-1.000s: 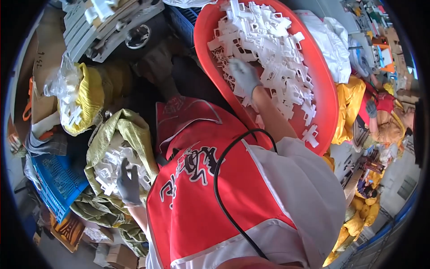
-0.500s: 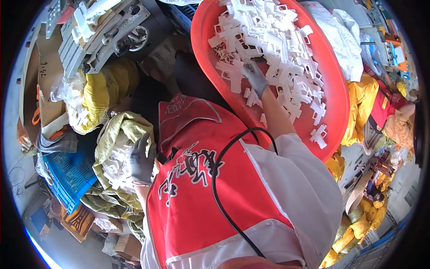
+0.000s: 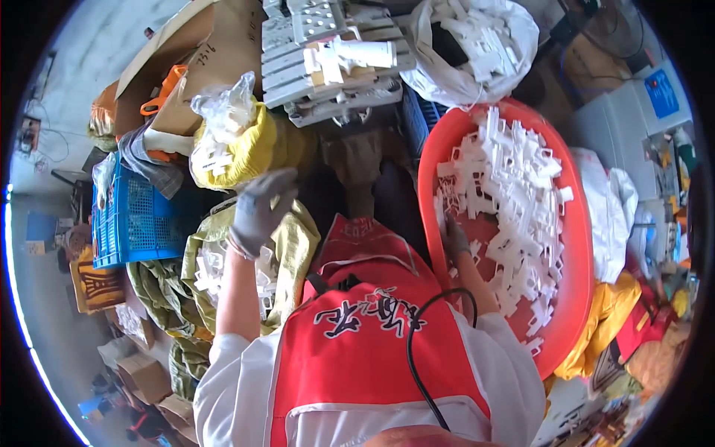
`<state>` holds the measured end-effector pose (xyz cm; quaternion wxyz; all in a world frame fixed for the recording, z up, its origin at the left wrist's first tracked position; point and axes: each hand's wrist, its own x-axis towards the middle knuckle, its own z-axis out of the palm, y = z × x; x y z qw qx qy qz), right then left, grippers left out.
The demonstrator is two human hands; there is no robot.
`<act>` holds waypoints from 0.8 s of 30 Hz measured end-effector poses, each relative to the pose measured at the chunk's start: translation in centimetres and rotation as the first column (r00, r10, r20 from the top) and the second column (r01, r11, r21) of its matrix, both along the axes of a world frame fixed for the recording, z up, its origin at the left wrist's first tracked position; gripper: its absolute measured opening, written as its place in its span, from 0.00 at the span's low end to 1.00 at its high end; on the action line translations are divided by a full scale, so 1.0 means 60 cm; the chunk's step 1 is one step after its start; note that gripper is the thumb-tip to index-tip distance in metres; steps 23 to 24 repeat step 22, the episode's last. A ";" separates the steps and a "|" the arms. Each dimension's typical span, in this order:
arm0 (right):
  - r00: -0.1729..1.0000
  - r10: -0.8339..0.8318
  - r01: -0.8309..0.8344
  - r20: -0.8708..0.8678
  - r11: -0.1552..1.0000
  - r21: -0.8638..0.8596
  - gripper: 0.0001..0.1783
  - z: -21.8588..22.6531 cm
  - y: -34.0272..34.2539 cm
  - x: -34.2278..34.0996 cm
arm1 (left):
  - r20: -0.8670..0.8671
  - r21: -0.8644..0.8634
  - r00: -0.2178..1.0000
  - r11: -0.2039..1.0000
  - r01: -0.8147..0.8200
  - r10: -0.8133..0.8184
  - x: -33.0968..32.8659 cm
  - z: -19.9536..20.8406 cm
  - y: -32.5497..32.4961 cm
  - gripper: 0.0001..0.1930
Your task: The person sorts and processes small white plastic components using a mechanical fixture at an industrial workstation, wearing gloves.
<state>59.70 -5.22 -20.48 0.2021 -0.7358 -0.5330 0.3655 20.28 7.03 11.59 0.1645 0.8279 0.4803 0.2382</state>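
Observation:
My left hand [image 3: 257, 216], in a grey glove, is raised over an olive woven sack [image 3: 294, 237]. Its fingers point up and right, slightly blurred, with a gap between them and nothing visible in them. White plastic pieces [image 3: 210, 270] fill the sack's mouth beneath that wrist. My right hand [image 3: 454, 240], also gloved, reaches inside the left wall of a large red tub [image 3: 577, 298]. Beside it lies a heap of white pistol-shaped plastic parts [image 3: 514, 194]. The right fingers are partly hidden, so whether they grip a part does not show.
Ahead, a grey slatted fixture [image 3: 287, 74] bears a white pistol-shaped piece [image 3: 357, 56]. A white sack [image 3: 417, 82] of similar parts stands behind the tub. Leftward are a yellow sack [image 3: 287, 145], a blue crate [image 3: 141, 223] and a cardboard box [image 3: 231, 45].
My view has swung left. My left hand has lifted from the sack's white pieces to above them. My right hand has moved from the heap toward the tub's near left wall.

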 end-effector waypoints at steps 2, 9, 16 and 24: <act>0.994 -0.048 0.039 -0.094 0.995 -0.093 0.36 -0.010 0.014 -0.002 | 0.114 0.088 0.988 0.990 -0.112 0.102 0.012 0.033 0.034 0.13; 0.970 -0.122 0.164 -0.211 0.967 0.193 0.29 0.088 0.027 0.000 | 0.013 0.393 1.000 0.919 -0.025 0.022 0.062 0.099 0.191 0.19; 0.662 -0.083 0.385 -0.745 0.890 0.243 0.28 0.303 0.148 0.022 | 0.155 0.068 0.985 0.995 0.070 -0.080 0.075 0.096 0.275 0.17; 0.714 0.464 0.049 -0.525 0.715 0.698 0.25 0.495 0.364 -0.073 | 0.460 0.253 0.887 0.952 -0.173 0.039 0.011 0.061 0.245 0.15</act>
